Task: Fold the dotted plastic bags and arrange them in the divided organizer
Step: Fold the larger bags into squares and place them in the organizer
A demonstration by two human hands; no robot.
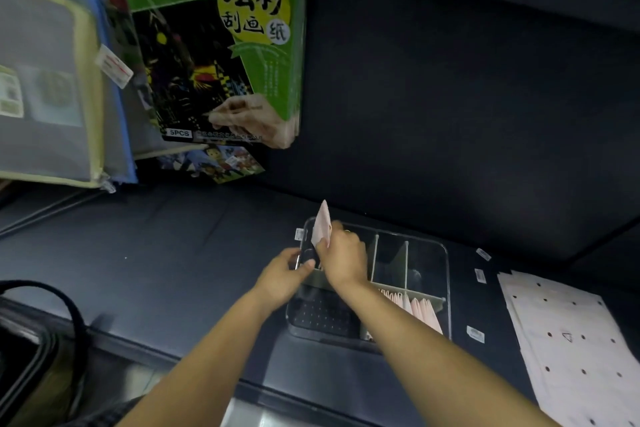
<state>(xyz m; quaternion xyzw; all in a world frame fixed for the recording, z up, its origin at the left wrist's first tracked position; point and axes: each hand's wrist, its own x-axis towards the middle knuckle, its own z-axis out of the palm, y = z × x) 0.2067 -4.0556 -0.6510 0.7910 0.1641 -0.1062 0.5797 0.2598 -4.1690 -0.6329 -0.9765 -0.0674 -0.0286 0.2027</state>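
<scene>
The right hand (341, 255) pinches a folded bag (322, 224) by its lower edge, the pale pink packet standing upright with its point up over the far-left corner of the clear divided organizer (446, 274); the left hand (287, 270) grips the organizer's left rim, thumb over the edge, steadying it on the dark counter (156, 253); so the step in hand looks to be seating this bag in a far-left compartment, though the hands hide that cell and I cannot tell what already sits in it. To do it well, I would keep the left hand's hold firm so the light tray does not slide; lower the bag edge-first and vertical, so that it drops between wall and divider rather than catching on the rim; keep the pinch tight until the bag touches bottom, since slick plastic is likely to spring open once freed; then press it against its neighbour or the wall so it stays standing. A row of folded bags (420, 307) already stands upright in the near-right compartment, which gives the pattern to match; a stack of flat dotted bags (568, 340) lies well apart to the right, not yet folded, so the task seems partly done.
</scene>
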